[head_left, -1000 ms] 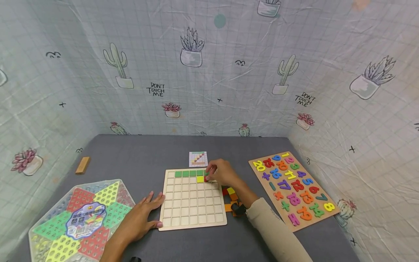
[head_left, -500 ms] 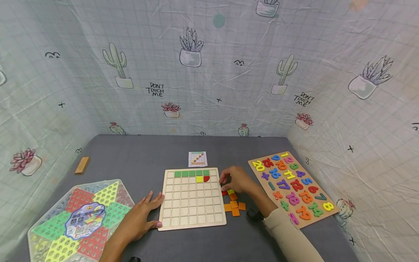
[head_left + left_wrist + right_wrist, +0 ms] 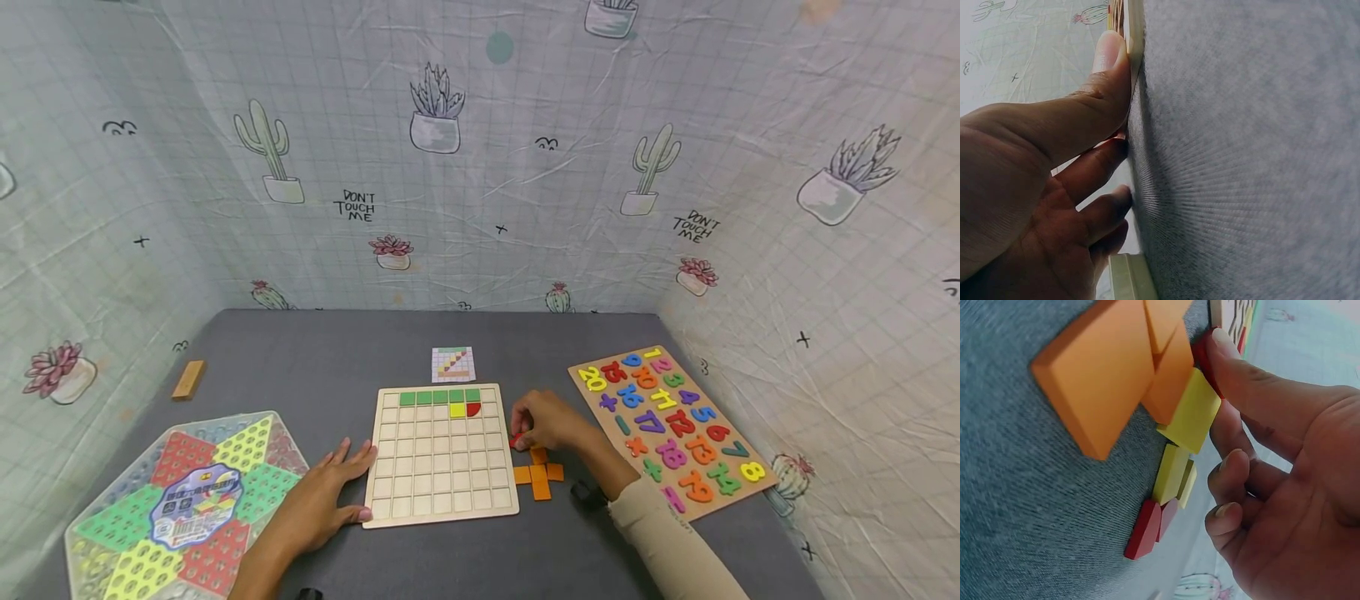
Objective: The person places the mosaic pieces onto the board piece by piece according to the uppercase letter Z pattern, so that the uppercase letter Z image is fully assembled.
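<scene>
A wooden grid board (image 3: 442, 458) lies in the middle of the table. Several green square tiles (image 3: 441, 397) fill part of its far row, with a yellow square (image 3: 457, 410) and a red quarter-round tile (image 3: 473, 409) below them. My left hand (image 3: 326, 496) rests at the board's left edge, thumb on the near corner, fingers spread. To the right of the board, my right hand (image 3: 551, 421) pinches a red tile (image 3: 1205, 359) between thumb and forefinger, low over the pile. Orange square tiles (image 3: 1100, 375), yellow tiles (image 3: 1194, 415) and other red tiles (image 3: 1144, 531) lie around it.
Behind the board lies a small pattern card (image 3: 453, 364). A number puzzle board (image 3: 637, 446) sits at right, a hexagonal Chinese checkers set (image 3: 187, 500) at left. A wooden block (image 3: 189, 379) lies far left. Patterned cloth walls (image 3: 480, 167) enclose the table.
The right hand has left the red quarter-round tile on the board and moved right and nearer to the loose tiles, where it pinches another red one. The left hand has stayed put.
</scene>
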A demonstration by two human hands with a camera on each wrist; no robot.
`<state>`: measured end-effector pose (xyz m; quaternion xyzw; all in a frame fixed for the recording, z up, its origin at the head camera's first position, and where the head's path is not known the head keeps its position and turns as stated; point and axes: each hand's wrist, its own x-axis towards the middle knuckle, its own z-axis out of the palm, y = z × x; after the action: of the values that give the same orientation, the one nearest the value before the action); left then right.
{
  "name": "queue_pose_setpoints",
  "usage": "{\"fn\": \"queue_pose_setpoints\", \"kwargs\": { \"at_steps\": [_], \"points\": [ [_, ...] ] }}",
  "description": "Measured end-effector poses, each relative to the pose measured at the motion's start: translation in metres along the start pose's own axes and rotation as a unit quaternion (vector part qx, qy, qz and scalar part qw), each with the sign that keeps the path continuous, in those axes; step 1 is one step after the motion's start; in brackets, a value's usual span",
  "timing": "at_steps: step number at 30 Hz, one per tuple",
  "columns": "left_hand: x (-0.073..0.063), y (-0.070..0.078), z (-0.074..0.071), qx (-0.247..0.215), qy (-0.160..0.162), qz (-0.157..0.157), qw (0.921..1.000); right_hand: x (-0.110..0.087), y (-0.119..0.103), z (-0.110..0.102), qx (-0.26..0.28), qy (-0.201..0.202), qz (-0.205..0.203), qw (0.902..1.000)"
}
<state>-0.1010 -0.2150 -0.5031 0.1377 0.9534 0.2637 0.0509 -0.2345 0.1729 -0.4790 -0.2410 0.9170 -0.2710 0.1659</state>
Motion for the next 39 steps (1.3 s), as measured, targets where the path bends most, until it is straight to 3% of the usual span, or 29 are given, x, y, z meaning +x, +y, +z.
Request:
{"fn": "queue_pose_setpoints", "kwargs": {
  "at_steps": [6,12,15,25,31,39],
  "points": [
    [-0.001,0.002,-0.001,0.003,0.001,-0.001,1.0,-0.001,0.0,-0.003,0.031,0.016,0.006,0.9994],
    [-0.001,0.002,-0.001,0.003,0.0,-0.005,1.0,-0.001,-0.005,-0.003,0.059,0.03,-0.052,0.9965],
    [-0.002,0.003,-0.001,0.003,0.001,-0.002,1.0,0.002,-0.01,0.0,0.067,0.045,-0.057,0.9951],
    [-0.002,0.003,-0.001,0.001,-0.001,0.0,1.0,0.02,-0.029,0.015,0.072,0.09,-0.037,0.9927],
    [-0.002,0.002,-0.001,0.002,0.004,0.003,1.0,0.035,-0.043,0.028,0.073,0.096,-0.013,0.9927],
    [-0.002,0.002,-0.001,0.003,0.008,0.007,0.9999,0.049,-0.056,0.041,0.014,0.108,0.031,0.9936]
  ]
}}
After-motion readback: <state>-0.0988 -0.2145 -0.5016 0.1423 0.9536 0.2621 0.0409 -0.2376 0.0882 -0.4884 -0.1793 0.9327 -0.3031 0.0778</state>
